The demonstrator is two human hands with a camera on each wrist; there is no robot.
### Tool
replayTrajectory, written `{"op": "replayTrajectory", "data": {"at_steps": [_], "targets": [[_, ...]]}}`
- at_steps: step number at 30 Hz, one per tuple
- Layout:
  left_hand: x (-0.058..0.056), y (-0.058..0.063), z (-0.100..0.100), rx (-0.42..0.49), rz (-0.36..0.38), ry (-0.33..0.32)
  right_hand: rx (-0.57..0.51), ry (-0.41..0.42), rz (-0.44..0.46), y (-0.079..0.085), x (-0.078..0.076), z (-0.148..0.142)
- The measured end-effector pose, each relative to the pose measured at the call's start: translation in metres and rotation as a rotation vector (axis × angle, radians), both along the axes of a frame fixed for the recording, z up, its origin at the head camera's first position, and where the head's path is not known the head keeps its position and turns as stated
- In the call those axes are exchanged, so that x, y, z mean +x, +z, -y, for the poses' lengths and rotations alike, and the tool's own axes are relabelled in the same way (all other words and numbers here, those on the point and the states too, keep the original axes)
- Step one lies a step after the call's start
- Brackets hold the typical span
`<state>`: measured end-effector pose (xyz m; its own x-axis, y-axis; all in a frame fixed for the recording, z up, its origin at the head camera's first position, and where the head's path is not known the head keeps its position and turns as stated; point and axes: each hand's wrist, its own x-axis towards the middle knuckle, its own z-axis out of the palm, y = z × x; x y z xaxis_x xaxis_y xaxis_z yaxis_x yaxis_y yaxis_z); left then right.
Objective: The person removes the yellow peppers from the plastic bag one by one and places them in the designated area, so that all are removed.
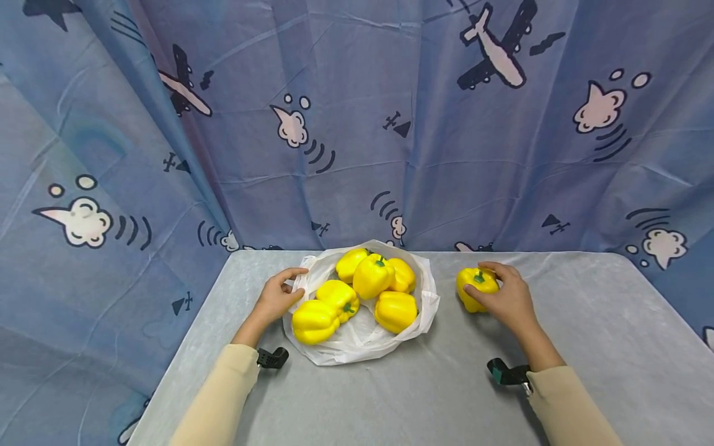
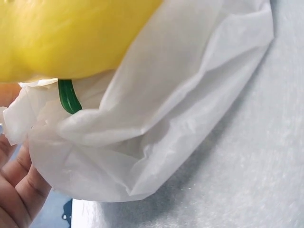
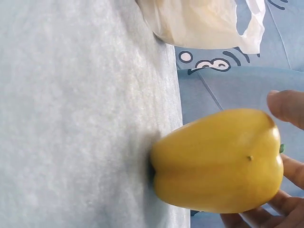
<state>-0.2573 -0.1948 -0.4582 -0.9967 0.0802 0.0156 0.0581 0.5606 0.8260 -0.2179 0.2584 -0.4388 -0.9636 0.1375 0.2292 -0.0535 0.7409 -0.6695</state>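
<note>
Several yellow bell peppers (image 1: 373, 277) with green stems lie in a white plastic bag (image 1: 362, 347) spread wide at its mouth. My left hand (image 1: 277, 295) pinches the bag's left rim; in the left wrist view its fingers (image 2: 31, 190) show behind the crumpled plastic, below a pepper (image 2: 71, 38). To the right of the bag, one more yellow bell pepper (image 1: 474, 282) stands upright on the table. My right hand (image 1: 510, 297) reaches around it from the right. In the right wrist view the thumb (image 3: 287, 107) is apart from this pepper (image 3: 218, 161), with the other fingers close behind it.
The grey-covered table (image 1: 390, 396) ends at a blue curtain (image 1: 357, 155) printed with aeroplanes and clouds. A bag handle (image 3: 251, 33) stands up in the right wrist view. Each wrist wears a black camera, the left one (image 1: 273, 358) close to the bag.
</note>
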Motion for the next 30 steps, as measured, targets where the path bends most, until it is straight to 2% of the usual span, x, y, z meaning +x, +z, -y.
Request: {"op": "replayTrajectory", "data": {"at_steps": [12,23,30], "targets": [[-0.001,-0.002,0.000,-0.011,0.004,0.002,0.060,0.026,0.058,0.012,0.002,-0.001],[-0.002,0.000,0.000,-0.011,-0.006,0.002,0.085,0.053,-0.002,0.036,0.012,0.016],[0.001,0.002,-0.002,-0.006,0.001,0.002,0.023,0.103,-0.064,0.052,0.024,0.038]]}}
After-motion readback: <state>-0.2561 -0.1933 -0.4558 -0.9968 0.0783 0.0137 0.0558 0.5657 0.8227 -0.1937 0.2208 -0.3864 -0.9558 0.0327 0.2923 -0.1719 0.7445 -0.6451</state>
